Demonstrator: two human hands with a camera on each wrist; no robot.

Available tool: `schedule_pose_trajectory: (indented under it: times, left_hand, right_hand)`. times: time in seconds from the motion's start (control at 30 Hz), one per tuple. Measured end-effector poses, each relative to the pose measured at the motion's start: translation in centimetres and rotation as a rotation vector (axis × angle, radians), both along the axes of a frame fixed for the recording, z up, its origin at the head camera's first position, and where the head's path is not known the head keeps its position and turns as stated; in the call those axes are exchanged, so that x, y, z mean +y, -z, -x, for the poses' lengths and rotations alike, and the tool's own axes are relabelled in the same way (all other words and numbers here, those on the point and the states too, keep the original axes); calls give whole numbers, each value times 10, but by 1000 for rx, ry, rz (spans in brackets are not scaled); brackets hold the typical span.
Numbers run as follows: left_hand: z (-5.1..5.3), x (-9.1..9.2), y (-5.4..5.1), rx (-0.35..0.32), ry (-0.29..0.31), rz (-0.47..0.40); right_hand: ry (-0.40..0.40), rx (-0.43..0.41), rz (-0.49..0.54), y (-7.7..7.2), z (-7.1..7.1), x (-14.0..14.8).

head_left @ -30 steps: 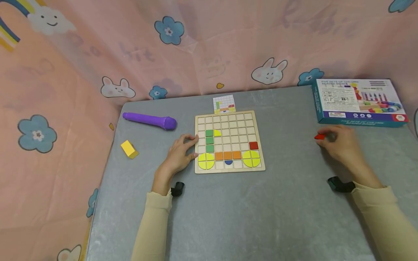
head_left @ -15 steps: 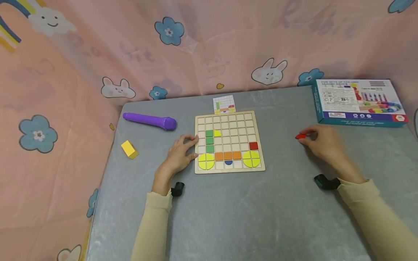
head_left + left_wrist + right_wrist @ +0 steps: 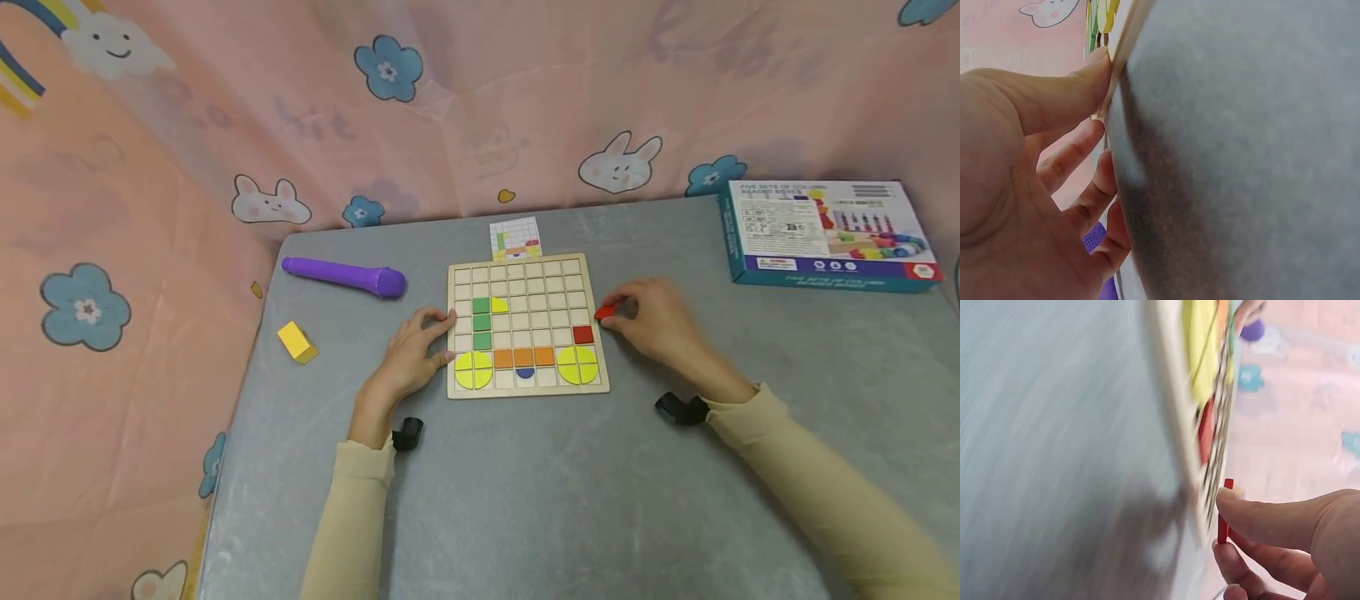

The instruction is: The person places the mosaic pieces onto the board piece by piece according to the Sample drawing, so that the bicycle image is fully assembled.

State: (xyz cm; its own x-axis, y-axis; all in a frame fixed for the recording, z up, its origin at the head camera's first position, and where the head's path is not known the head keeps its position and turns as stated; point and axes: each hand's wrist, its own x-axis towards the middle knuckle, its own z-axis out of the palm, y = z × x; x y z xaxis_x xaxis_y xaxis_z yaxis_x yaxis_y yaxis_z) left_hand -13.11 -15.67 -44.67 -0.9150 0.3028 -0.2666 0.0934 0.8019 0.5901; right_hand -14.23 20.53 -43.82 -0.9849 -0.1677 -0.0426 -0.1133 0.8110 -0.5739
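A wooden grid board (image 3: 536,307) lies on the table, with green, orange, yellow, blue and red tiles set in its squares. At its left edge my left hand (image 3: 411,354) rests, thumb and fingertips touching the rim; the left wrist view shows the thumb (image 3: 1079,94) against the wooden edge. My right hand (image 3: 660,325) pinches a small red tile (image 3: 604,312) between thumb and fingers, just over the board's right edge. Seen from the right wrist, this tile (image 3: 1225,512) is thin and held edge-on. The red square tile (image 3: 582,335) sits in the board nearby.
A small pattern card (image 3: 515,239) lies against the board's far edge. To the left are a purple toy microphone (image 3: 345,277) and a yellow block (image 3: 297,342). A printed toy box (image 3: 828,235) stands at the back right, before a pink patterned curtain (image 3: 480,108).
My right hand has moved left across the table with the red tile, from near the toy box to the board's right edge. My left hand has stayed at the board.
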Motion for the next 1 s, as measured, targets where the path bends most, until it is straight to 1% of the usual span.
schedule_pose_trajectory:
  times: [0.07,0.2,0.43,0.63,1.0]
  left_hand:
    - [0,0,0,-1,1,3]
    - [-1,1,0,0,9,10]
    - [1,0,2,9,12,12]
    - [1,1,2,8,16,11]
    - [2,2,2,4,22,17]
  right_hand:
    - [-29,-2,5,-2,-1,-9]
    - [-90,-40,14,-3,-4,-25]
    - [-134,-66,43,3,-3,-38]
    - [-133,-105,49,5,-3,-41]
    - [-107,-86,83,8,-2,-41]
